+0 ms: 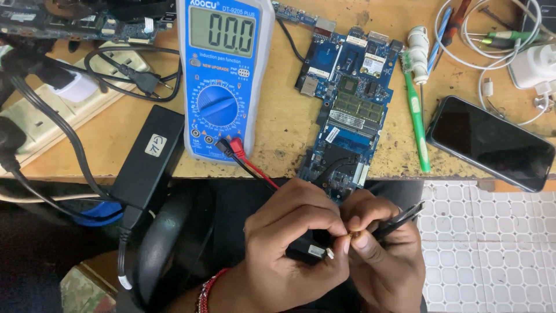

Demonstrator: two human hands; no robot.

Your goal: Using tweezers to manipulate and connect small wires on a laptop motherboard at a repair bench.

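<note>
1. Fingers (339,235) of both my hands meet below the bench edge, pinched together on a small brass-coloured tip (353,235) at the end of a black cable plug (399,219).
2. My left hand (292,243) curls in from the lower left, knuckles up, thumb and forefinger clamped on the tip, and it also carries a black probe with a pale end (315,251) under the palm. A red thread bracelet (207,290) sits on that wrist.
3. My right hand (385,255) comes from the lower right, its fingers closed on the plug, which points up and to the right.
4. Both hands hover over my dark lap, just in front of the bench (284,116), touching nothing on it.
5. A blue digital multimeter (223,81) lies on the bench above my left hand; its red lead (255,168) and black lead (240,163) run down off the edge toward my fingers.
6. A blue circuit board (347,110) lies just above my hands, overhanging the bench edge.
7. To the left, a black power adapter (147,162) hangs over the edge, beside a white power strip (63,110) with cables.
8. To the right lie a green toothbrush (417,122), a dark phone (489,142) and a white charger with cable (533,66).
9. White patterned floor tiles (486,243) show beneath the bench at right.
</note>
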